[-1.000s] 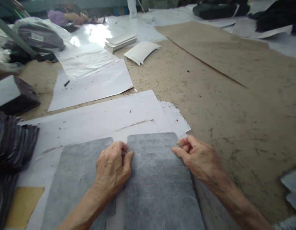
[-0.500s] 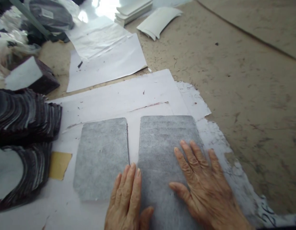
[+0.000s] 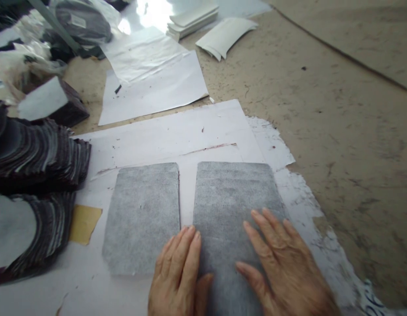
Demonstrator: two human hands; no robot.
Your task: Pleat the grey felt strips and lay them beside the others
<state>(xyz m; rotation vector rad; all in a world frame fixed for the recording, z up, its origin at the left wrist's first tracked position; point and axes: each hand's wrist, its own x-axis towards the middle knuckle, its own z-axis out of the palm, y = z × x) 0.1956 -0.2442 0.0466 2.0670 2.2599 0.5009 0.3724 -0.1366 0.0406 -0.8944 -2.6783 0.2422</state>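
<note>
Two grey felt-like rectangular panels lie side by side on white paper (image 3: 164, 136). The left grey panel (image 3: 142, 210) is shorter; the right grey panel (image 3: 233, 193) is longer and reaches the bottom edge of the view. My left hand (image 3: 180, 274) lies flat with fingers stretched out, over the gap between the two panels at their near end. Flat on the right panel rests my right hand (image 3: 282, 267), fingers spread. Neither hand holds anything.
Stacks of dark cut pieces (image 3: 32, 153) stand at the left, with a tan scrap (image 3: 85, 224) beside them. White sheets (image 3: 151, 83), folded white pieces (image 3: 223, 37) and plastic-wrapped bundles (image 3: 78, 22) lie farther back on the brown worktable (image 3: 338, 131).
One second ago both hands were curled at the far end of the right panel. Now they lie flat at its near end, slid toward me. The view has tilted down.
</note>
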